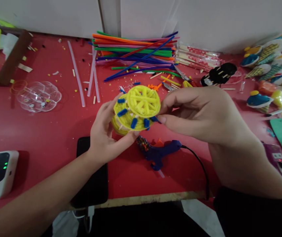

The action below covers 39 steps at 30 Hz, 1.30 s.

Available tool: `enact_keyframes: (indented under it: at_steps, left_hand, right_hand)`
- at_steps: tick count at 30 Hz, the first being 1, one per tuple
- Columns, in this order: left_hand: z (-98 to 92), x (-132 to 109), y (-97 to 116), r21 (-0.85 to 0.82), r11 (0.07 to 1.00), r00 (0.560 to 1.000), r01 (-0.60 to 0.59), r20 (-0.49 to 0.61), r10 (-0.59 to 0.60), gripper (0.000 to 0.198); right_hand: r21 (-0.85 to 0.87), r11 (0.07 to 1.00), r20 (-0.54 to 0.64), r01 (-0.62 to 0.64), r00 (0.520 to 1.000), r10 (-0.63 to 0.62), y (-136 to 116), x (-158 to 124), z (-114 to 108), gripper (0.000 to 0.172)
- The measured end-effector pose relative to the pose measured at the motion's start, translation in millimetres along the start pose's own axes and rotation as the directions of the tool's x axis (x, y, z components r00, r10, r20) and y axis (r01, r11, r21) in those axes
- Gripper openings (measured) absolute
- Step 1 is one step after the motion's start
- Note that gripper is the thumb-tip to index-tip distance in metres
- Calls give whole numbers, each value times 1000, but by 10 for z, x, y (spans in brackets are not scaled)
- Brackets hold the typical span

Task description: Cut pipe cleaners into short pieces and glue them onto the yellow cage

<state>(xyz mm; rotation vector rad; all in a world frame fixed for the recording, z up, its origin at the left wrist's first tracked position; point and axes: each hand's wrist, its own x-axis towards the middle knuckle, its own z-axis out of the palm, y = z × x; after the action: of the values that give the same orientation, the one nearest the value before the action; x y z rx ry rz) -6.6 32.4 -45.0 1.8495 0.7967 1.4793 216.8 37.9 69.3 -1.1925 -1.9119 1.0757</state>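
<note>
My left hand (pixel 110 131) is wrapped around a yellow pipe-cleaner model (pixel 122 120), holding it tilted above the table. The model has a round spoked yellow top (pixel 143 101) and short blue pieces (pixel 134 123) set around a wider tier. At its right edge, my right hand (pixel 192 112) pinches a short blue pipe-cleaner piece (pixel 154 118) between thumb and forefinger, against the tier. Below the model lies a dark blue glue gun (pixel 158 153) with an orange trigger and a black cord.
A bundle of coloured pipe cleaners (pixel 136 52) lies at the back. A black phone (pixel 94 177) is under my left forearm, and a white device (pixel 0 174) stands far left. A clear flower-shaped tray (pixel 39 96) sits left. Small stuffed figures (pixel 258 98) crowd the right.
</note>
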Motion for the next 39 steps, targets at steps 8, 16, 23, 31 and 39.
enact_keyframes:
  at_steps: [8, 16, 23, 31, 39]
  left_hand:
    - [9, -1, -40, 8, 998, 998, -64, -18, 64, 93]
    - [10, 6, -29, 9, 998, 997, -68, -32, 68, 91]
    - [7, -3, -33, 34, 997, 997, -68, -20, 68, 94]
    - [1, 2, -52, 65, 992, 994, -106, -22, 107, 98]
    - [4, -4, -12, 83, 995, 998, -57, -17, 59, 91]
  right_hand:
    - [-54, 998, -27, 17, 999, -19, 20, -3, 40, 15]
    - [-33, 999, -32, 9, 999, -10, -32, -25, 49, 11]
    - [-34, 999, -40, -6, 999, 4, -25, -24, 68, 16]
    - [-34, 999, -14, -13, 1000, 13, -51, -22, 57, 19]
    - [-72, 997, -2, -12, 1000, 12, -43, -21, 71, 19]
